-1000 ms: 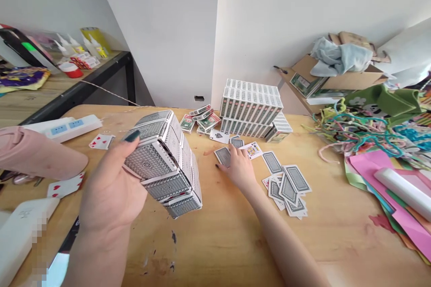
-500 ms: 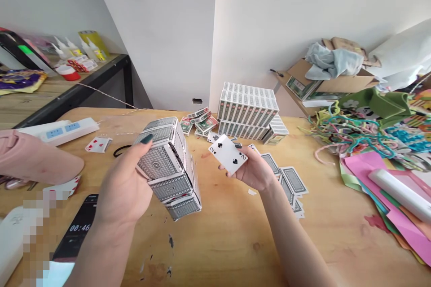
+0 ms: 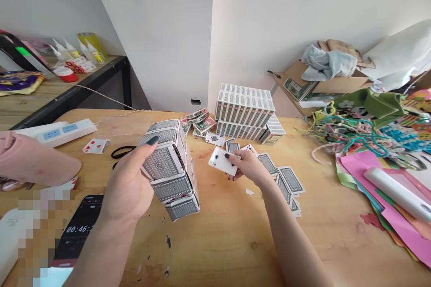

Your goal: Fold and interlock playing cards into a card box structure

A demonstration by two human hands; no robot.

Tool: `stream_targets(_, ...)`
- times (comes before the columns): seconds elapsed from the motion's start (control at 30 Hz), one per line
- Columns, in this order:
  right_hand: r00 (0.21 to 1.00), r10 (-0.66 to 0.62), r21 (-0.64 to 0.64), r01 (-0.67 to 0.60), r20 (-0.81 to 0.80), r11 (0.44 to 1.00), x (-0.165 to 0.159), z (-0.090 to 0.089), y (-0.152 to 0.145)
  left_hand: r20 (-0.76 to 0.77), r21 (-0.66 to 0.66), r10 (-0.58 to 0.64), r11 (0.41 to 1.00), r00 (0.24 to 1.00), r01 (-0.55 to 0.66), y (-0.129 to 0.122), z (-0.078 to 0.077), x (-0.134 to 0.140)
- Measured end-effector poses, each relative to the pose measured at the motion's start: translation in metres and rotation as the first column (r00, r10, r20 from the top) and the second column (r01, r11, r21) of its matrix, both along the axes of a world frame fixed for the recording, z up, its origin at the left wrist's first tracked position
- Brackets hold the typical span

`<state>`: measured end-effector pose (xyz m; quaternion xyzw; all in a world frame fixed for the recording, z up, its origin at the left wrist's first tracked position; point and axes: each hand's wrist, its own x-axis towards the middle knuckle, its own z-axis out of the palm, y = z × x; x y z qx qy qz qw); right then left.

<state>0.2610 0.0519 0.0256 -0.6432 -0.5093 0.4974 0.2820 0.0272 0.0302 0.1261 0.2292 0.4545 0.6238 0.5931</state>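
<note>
My left hand (image 3: pixel 129 179) grips a blocky structure built of playing cards (image 3: pixel 170 168), its outside showing grey patterned card backs. The thumb lies over its upper edge, while the fingers are hidden behind it. In my right hand (image 3: pixel 247 166) a white playing card (image 3: pixel 220 160) is pinched, face up and slightly blurred, above the table. Just beyond that hand lie a face-up spade card (image 3: pixel 214 138) and a face-down card (image 3: pixel 232 146). Several grey-backed cards (image 3: pixel 291 180) are spread by the right forearm.
Stacked card boxes (image 3: pixel 245 110) stand by the wall, beside loose red and green card packs (image 3: pixel 202 122). Left are scissors (image 3: pixel 123 151), a power strip (image 3: pixel 69 130) and a phone with a timer (image 3: pixel 79 228). Tangled yarn (image 3: pixel 350 139) and coloured paper (image 3: pixel 380 188) lie right.
My right hand has turned the card flatter, with the thumb now over its face, and drawn it slightly left. The left hand still holds the card structure. The view has shifted slightly.
</note>
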Motion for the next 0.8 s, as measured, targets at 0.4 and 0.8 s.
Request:
stream_targets(0.4, 0.865, -0.393, 0.353, 0.278, 0.312, 0.893, -0.009, -0.049, 0.012, 0.034, -0.039, -0.030, 0.999, 0.999, 0.032, 0.000, -0.004, -0.002)
stream_targets(0.8, 0.639, -0.014, 0.009, 0.033, -0.769, 0.999, 0.005, 0.023, -0.002, -0.016, -0.038, -0.086, 0.996, 0.996, 0.085, 0.002, -0.008, -0.001)
